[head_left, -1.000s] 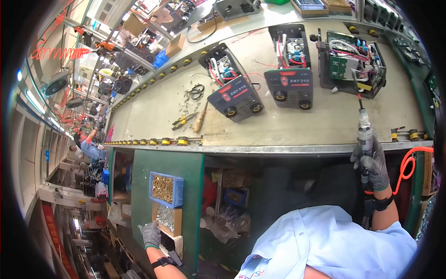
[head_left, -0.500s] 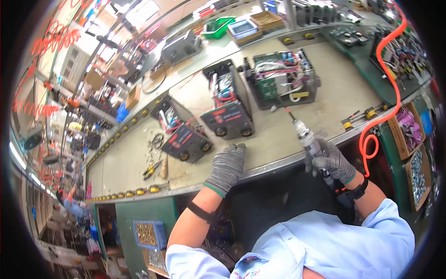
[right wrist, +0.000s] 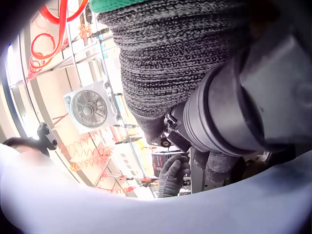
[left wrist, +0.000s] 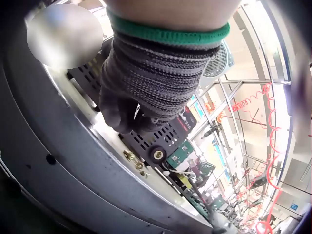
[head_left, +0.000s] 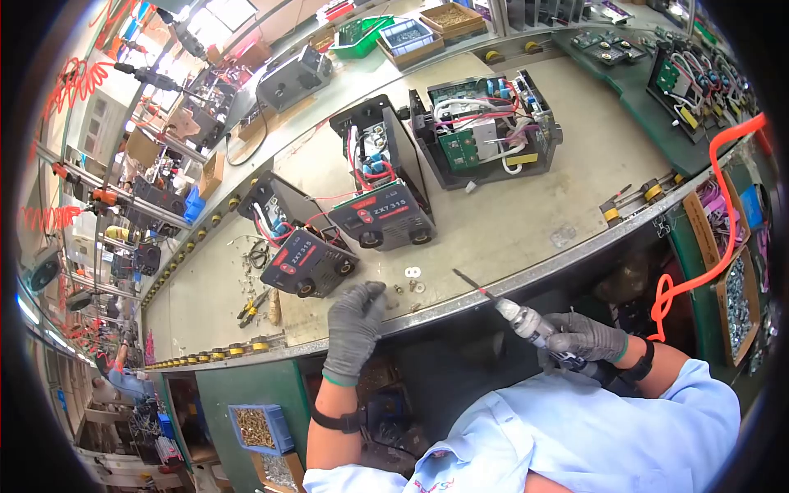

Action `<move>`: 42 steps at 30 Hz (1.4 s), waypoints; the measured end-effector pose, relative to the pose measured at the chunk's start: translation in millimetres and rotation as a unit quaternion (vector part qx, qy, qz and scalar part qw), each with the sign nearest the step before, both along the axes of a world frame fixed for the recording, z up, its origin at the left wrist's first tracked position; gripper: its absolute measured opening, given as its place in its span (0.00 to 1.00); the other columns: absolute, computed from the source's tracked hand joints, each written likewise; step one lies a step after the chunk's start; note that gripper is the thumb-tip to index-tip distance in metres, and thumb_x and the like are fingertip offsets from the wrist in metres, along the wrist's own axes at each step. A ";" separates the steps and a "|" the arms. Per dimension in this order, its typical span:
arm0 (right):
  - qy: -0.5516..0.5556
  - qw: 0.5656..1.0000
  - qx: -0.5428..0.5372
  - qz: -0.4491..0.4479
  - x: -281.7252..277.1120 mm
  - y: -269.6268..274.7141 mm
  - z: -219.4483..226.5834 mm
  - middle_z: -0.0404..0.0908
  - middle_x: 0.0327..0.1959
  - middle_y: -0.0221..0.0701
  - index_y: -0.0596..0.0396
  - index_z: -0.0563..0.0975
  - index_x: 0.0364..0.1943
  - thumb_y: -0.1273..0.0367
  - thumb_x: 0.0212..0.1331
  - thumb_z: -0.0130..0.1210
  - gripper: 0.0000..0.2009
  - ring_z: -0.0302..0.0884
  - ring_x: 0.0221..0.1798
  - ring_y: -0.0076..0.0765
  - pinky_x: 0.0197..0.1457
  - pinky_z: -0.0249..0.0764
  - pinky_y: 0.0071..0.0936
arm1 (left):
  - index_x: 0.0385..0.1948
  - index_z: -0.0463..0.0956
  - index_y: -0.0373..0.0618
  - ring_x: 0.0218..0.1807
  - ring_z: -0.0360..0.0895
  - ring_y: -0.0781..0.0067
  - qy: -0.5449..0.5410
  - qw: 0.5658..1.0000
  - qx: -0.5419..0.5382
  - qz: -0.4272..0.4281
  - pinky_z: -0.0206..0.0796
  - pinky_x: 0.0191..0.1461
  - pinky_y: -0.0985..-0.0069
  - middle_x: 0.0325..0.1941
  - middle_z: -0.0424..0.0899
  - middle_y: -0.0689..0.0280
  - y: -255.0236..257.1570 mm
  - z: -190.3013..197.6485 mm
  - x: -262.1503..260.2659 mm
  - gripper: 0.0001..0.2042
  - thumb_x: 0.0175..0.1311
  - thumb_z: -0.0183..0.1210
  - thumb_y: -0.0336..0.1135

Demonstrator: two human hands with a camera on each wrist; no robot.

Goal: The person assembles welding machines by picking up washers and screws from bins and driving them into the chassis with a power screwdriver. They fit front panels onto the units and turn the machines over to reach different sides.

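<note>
My gloved right hand (head_left: pixel 585 337) grips a pneumatic screwdriver (head_left: pixel 526 322), its long bit pointing up and left past the bench edge. The gloved left hand (head_left: pixel 353 329) is at the front edge of the bench with curled fingers; I cannot tell whether they hold anything. Just right of it lie white washers (head_left: pixel 412 272) and small brass-coloured screws (left wrist: pixel 130 156). Beyond that hand, a ZX7 315 machine (head_left: pixel 308 261) stands with its inside exposed. A second ZX7 315 machine (head_left: pixel 382 215) is beside it, and a third opened unit (head_left: pixel 485 135) sits farther right.
A red air hose (head_left: pixel 723 214) curls at the right. Yellow-handled pliers (head_left: pixel 249 311) lie at the left of the bench. Below the bench edge is a blue bin (head_left: pixel 256 427) of brass screws. Boxes of parts (head_left: pixel 740 308) stand at right; circuit boards (head_left: pixel 604 45) lie behind.
My left hand has come from the bins below up to the bench, then shifted slightly left. Washers and screws now show on the bench. The screwdriver has moved down, away from the third unit.
</note>
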State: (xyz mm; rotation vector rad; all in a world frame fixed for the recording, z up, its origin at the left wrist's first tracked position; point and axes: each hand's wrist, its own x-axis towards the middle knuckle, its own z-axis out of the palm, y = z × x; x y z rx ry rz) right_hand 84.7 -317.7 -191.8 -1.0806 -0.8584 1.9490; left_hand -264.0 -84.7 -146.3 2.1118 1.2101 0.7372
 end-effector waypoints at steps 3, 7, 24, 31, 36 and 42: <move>-0.020 1.000 0.000 0.015 -9.7 11.3 4.5 0.85 0.39 0.34 0.57 0.74 0.59 0.40 0.60 0.66 0.37 0.87 0.40 0.29 0.41 0.84 0.27 | 0.45 0.86 0.37 0.28 0.75 0.74 0.080 0.997 -0.001 0.000 0.71 0.37 0.72 0.33 0.84 0.60 -17.2 11.3 12.1 0.11 0.61 0.68 0.28; -0.041 0.999 0.003 0.013 -21.9 14.6 17.2 0.85 0.39 0.34 0.57 0.75 0.58 0.43 0.61 0.66 0.34 0.86 0.40 0.28 0.43 0.83 0.28 | 0.45 0.87 0.38 0.29 0.79 0.68 0.083 0.997 -0.005 -0.007 0.74 0.39 0.68 0.34 0.85 0.58 -18.9 12.6 21.2 0.12 0.61 0.68 0.32; -0.027 0.999 0.014 0.016 -50.8 6.9 22.0 0.85 0.40 0.35 0.58 0.74 0.57 0.47 0.62 0.67 0.31 0.87 0.41 0.30 0.44 0.84 0.27 | 0.55 0.76 0.36 0.33 0.82 0.72 -0.166 0.951 -0.260 0.000 0.75 0.33 0.77 0.38 0.83 0.61 -3.2 29.6 19.6 0.14 0.75 0.58 0.34; 0.015 0.999 0.027 0.034 -58.2 23.6 38.0 0.84 0.38 0.33 0.58 0.74 0.53 0.51 0.64 0.65 0.26 0.86 0.38 0.26 0.43 0.82 0.26 | 0.46 0.77 0.40 0.22 0.74 0.78 -0.422 0.796 -0.434 0.017 0.60 0.20 0.82 0.30 0.80 0.66 -7.1 13.3 25.5 0.12 0.77 0.59 0.41; 0.023 0.999 0.025 0.037 -56.9 27.5 28.5 0.84 0.38 0.33 0.57 0.74 0.52 0.49 0.63 0.66 0.27 0.86 0.37 0.27 0.41 0.81 0.25 | 0.44 0.78 0.41 0.19 0.69 0.82 -0.415 0.804 -0.425 -0.009 0.56 0.19 0.82 0.27 0.78 0.70 -16.6 20.4 34.6 0.12 0.77 0.60 0.42; 0.017 0.998 0.016 0.062 -46.1 24.5 23.0 0.84 0.36 0.33 0.57 0.74 0.51 0.45 0.63 0.66 0.29 0.86 0.35 0.27 0.34 0.80 0.25 | 0.43 0.79 0.38 0.18 0.65 0.84 -0.231 0.931 -0.283 -0.001 0.53 0.19 0.82 0.23 0.74 0.71 -20.4 27.5 42.2 0.14 0.76 0.61 0.42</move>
